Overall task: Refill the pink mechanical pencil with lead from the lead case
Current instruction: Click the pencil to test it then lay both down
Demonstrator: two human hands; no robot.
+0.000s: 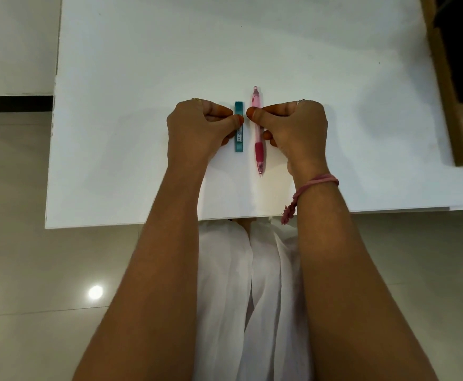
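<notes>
A teal lead case (239,141) lies flat on the white table (142,78), long axis pointing away from me. Just right of it lies the pink mechanical pencil (259,152), parallel, with its tip toward me and its cap end far. My left hand (197,127) rests on the table at the case's left side, thumb tip on the case and fingers curled against its edge. My right hand (299,127) mirrors it, thumb tip on the pencil's barrel and fingers tucked against the barrel's right side. Both objects still touch the table.
A brown box-like object (455,105) stands at the table's right edge. The table's near edge (142,224) runs just in front of my lap. A pink thread band (315,182) circles my right wrist. Pale floor tiles lie to the left.
</notes>
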